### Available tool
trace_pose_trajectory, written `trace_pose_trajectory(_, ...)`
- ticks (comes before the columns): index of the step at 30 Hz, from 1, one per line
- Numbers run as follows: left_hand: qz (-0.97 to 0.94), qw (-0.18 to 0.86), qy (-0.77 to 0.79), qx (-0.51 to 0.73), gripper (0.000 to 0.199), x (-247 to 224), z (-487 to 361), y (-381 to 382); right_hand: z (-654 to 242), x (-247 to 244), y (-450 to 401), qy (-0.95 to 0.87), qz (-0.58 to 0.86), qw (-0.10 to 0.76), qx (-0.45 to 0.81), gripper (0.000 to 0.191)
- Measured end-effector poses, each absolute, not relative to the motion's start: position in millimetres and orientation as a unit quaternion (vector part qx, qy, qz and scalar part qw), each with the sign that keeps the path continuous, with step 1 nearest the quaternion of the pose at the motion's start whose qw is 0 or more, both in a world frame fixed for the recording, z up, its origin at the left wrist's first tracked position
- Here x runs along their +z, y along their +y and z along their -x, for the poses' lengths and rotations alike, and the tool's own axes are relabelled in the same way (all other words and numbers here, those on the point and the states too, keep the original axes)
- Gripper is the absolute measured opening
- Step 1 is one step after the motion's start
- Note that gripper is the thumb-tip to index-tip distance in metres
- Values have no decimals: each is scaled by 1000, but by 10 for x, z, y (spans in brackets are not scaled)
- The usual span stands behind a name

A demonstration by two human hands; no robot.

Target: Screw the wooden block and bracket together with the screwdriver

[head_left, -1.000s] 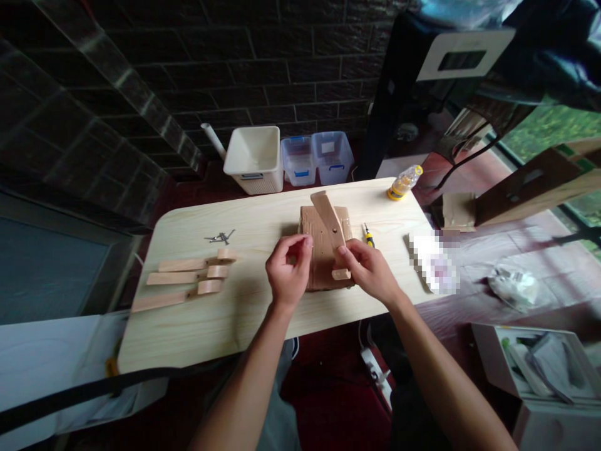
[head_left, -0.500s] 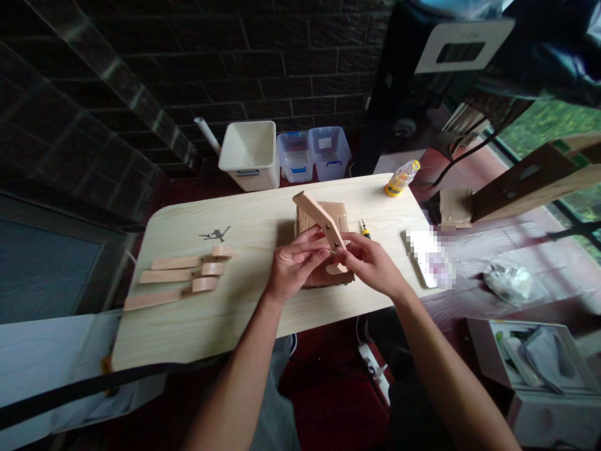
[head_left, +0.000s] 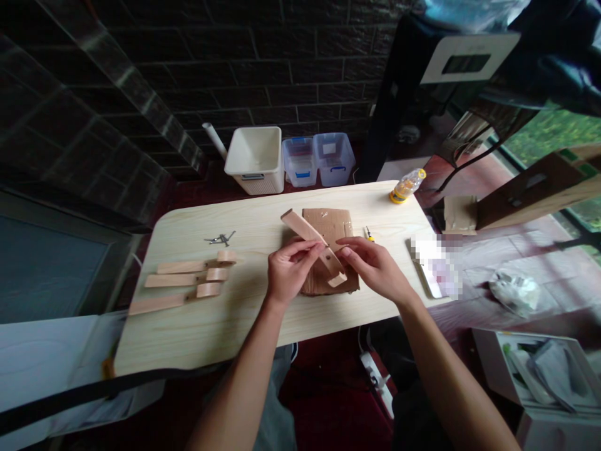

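Observation:
A pale wooden strip with dark holes and a short block at its lower end, a wooden piece (head_left: 303, 227), tilts above the cardboard box (head_left: 328, 219). My left hand (head_left: 292, 268) is closed, with thumb and forefinger pinched on the piece near its upper hole. At the piece's right edge, my right hand (head_left: 373, 263) has its thumb and forefinger drawn close together. Whatever small thing may be between them cannot be made out. Just beyond those fingers lies a yellow-and-black screwdriver (head_left: 370, 235), partly hidden.
Several wooden pieces (head_left: 178, 280) with curved ends lie at the table's left, below a small pile of metal screws (head_left: 220, 238). A clear yellow-capped bottle (head_left: 407, 186) stands at the back right. Plastic bins (head_left: 258, 181) are behind the table. A blurred-out white object (head_left: 432, 269) lies at the right edge.
The wooden piece has tilted lower over the box, its block end now turned downward. My left fingers have shifted up along it, and my right fingers have moved off its lower end.

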State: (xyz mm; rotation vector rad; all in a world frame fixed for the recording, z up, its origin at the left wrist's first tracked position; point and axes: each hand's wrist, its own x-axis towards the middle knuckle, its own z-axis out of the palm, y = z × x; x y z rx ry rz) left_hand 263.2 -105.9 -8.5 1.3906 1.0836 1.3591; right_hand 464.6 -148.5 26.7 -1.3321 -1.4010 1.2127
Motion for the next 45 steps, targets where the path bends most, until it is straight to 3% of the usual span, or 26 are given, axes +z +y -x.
trace_pose_trajectory(9,-629,395,420,521,12,-84,-2676,-1127,-4552,314,-1475,-582,541,437,421,24)
trace_pose_trajectory(20,-636,413,400,515,25,-164,-2645,-1108,-4605,238,-1456,-566,558,462,394,20)
trace_pose_trajectory(27,-597,384,445,546,35,-274,-2608,-1030,-4740,257,-1452,-578,555,489,346,19)
trace_pose_trajectory(38,-593,349,471,552,33,-278,-2670,-1016,-4692,182,-1491,-568,562,499,336,24)
trace_pose_trajectory(42,-589,355,475,550,35,-286,-2689,-1035,-4656,160,-1494,-635,559,458,273,43)
trace_pose_trajectory(45,-592,370,468,542,43,-276,-2701,-1065,-4634,123,-1483,-664,575,432,204,34)
